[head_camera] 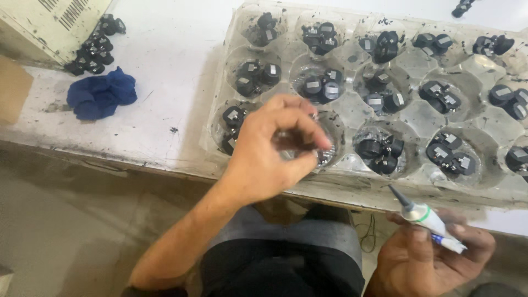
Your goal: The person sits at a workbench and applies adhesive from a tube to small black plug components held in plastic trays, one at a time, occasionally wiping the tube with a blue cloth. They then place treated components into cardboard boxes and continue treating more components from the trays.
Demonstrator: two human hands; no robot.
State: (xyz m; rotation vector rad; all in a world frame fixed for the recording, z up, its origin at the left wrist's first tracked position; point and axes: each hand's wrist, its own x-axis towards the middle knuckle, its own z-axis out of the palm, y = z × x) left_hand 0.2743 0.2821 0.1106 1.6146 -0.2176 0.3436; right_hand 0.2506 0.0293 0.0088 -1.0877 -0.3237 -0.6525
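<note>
A clear plastic tray [352, 110] with round cups lies on the white table; most cups hold two or three small black parts [379, 151] with silver labels. My left hand [269, 151] hovers over the tray's near left cups, fingers pinched around a small dark part that is mostly hidden by my fingers. My right hand [429, 253] is below the table edge at the lower right and grips a white squeeze tube [429, 217] with a grey pointed nozzle aimed up and left.
A crumpled blue cloth [102, 93] lies on the table at the left. Several loose black parts [96, 49] sit beside a beige machine casing [49, 22] at the top left. A brown cardboard piece [11, 88] is at the far left edge.
</note>
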